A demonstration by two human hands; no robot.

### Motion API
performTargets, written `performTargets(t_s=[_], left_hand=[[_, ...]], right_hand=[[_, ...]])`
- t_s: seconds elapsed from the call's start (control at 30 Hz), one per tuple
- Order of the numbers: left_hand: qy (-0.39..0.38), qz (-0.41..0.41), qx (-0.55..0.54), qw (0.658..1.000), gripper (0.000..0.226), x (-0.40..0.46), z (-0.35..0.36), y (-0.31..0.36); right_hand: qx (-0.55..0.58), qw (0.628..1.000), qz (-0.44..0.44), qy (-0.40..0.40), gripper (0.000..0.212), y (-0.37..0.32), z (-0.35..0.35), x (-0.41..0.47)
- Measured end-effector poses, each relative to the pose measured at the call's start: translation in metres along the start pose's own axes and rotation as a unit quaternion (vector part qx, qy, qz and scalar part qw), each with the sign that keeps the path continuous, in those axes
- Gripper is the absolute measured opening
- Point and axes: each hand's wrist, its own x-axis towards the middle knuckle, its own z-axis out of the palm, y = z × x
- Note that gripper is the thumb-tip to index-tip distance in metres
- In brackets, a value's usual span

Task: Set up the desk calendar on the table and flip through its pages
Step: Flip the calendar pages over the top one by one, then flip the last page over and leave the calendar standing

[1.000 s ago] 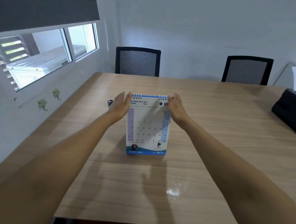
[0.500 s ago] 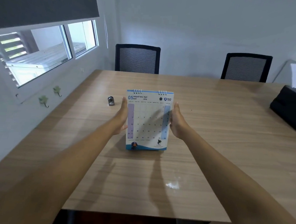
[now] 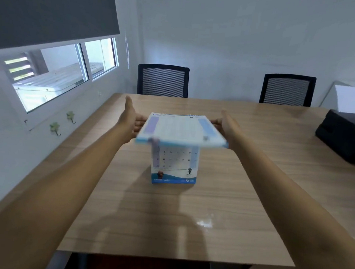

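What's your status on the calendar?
Both hands, left and right, hold a lifted page by its sides. Calendar stands on table. Nothing blocking.

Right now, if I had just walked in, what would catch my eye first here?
Most likely the desk calendar standing mid-table, with one page lifted nearly flat above it. A bare left hand and right hand flank that raised page, fingers at its side edges, arms stretched over the wooden table. Beyond, two black mesh chairs face you at the far edge, and a black device sits at the right.
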Motion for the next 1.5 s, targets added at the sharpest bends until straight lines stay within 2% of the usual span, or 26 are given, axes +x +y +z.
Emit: performTargets(t_s=[0.1,0.2,0.23,0.3,0.37,0.4,0.47,0.53,0.6,0.67,0.83,0.93,1.0,1.2,1.33,1.5], left_hand=[[-0.017,0.054,0.000,0.998,0.092,0.002,0.005,0.006],[-0.011,0.143,0.127,0.981,0.076,0.000,0.021,0.010],[-0.004,0.172,0.192,0.966,0.071,0.002,0.024,0.009],[0.016,0.209,0.315,0.926,0.060,0.008,0.028,0.007],[0.012,0.240,0.421,0.874,0.051,0.023,0.027,0.001],[0.000,0.241,0.471,0.849,0.054,0.031,0.024,-0.003],[-0.016,0.234,0.557,0.797,0.077,0.047,0.018,-0.012],[-0.014,0.231,0.591,0.773,0.074,0.055,0.015,-0.020],[-0.017,0.232,0.607,0.759,0.072,0.056,0.016,-0.026],[-0.019,0.230,0.605,0.762,0.073,0.056,0.017,-0.030],[0.015,0.248,0.561,0.790,0.075,0.059,0.018,-0.046],[0.063,0.246,0.541,0.802,0.079,0.058,0.013,-0.078],[0.069,0.216,0.545,0.807,0.083,0.053,0.008,-0.111],[0.008,0.106,0.574,0.812,0.081,0.028,0.010,-0.204],[-0.049,0.049,0.585,0.808,0.078,0.005,0.015,-0.252],[-0.073,0.048,0.623,0.777,0.072,-0.010,0.015,-0.286]], right_hand=[[0.017,0.999,-0.043,-0.026,0.052,-0.012,0.008,0.001],[-0.112,0.982,-0.150,0.005,0.054,-0.012,0.022,0.005],[-0.178,0.964,-0.196,0.019,0.052,-0.010,0.028,0.006],[-0.369,0.893,-0.257,0.027,0.053,-0.001,0.031,0.015],[-0.538,0.811,-0.228,0.028,0.057,0.011,0.029,0.027],[-0.581,0.788,-0.202,0.031,0.060,0.015,0.027,0.032],[-0.625,0.759,-0.180,0.033,0.065,0.024,0.023,0.039],[-0.645,0.744,-0.173,0.033,0.068,0.032,0.021,0.041],[-0.651,0.741,-0.161,0.035,0.068,0.036,0.019,0.045],[-0.651,0.741,-0.159,0.040,0.068,0.037,0.019,0.047],[-0.631,0.752,-0.179,0.068,0.071,0.045,0.014,0.047],[-0.623,0.753,-0.193,0.087,0.071,0.076,0.009,0.040],[-0.627,0.752,-0.186,0.082,0.071,0.107,0.005,0.035],[-0.638,0.765,-0.090,0.023,0.069,0.200,-0.001,0.016],[-0.650,0.759,-0.029,-0.021,0.066,0.248,-0.001,0.001],[-0.655,0.753,0.009,-0.056,0.061,0.278,0.000,-0.009]])
